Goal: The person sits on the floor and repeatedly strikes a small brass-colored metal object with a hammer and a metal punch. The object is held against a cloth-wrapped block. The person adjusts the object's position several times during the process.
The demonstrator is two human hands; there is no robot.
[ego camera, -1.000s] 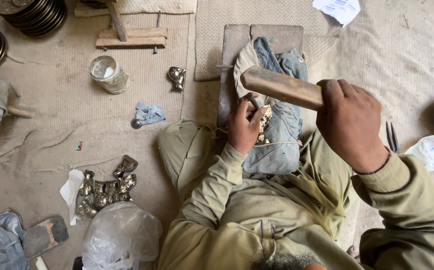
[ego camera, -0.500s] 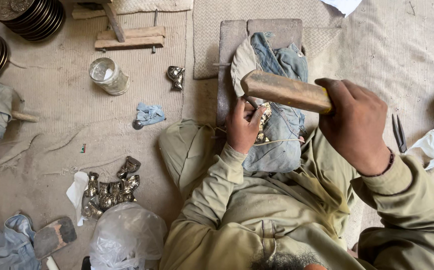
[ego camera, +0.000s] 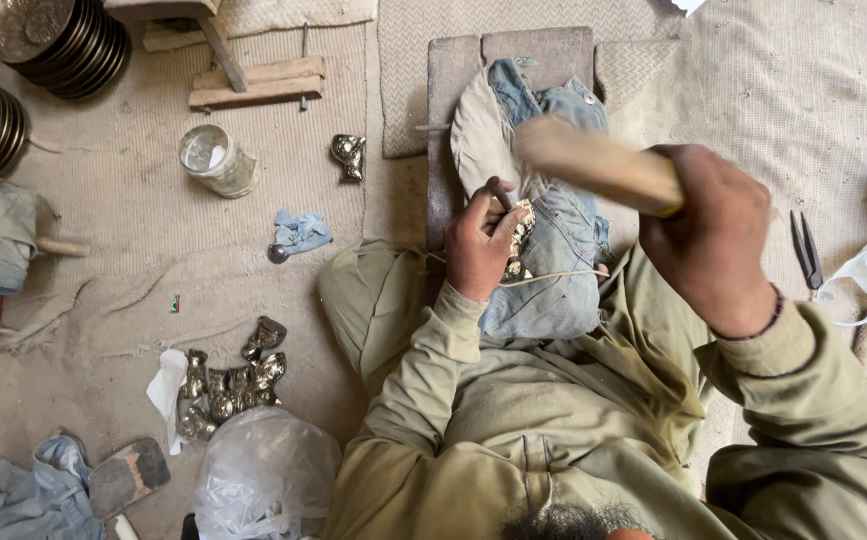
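Swinging down since the earlier frame, the wooden mallet (ego camera: pixel 599 163) is blurring over the denim pad (ego camera: pixel 554 220).
Left hand (ego camera: pixel 481 243) is pinching a small metal piece (ego camera: pixel 520 232) against that pad; right hand (ego camera: pixel 709 235) is gripping the mallet's handle above it.

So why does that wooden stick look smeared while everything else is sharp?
In the head view, the wooden mallet in the right hand shows motion blur at its far end; the left hand and the shiny metal piece it steadies stay crisp. Lighting is soft and even, with faint shadows and no glare.
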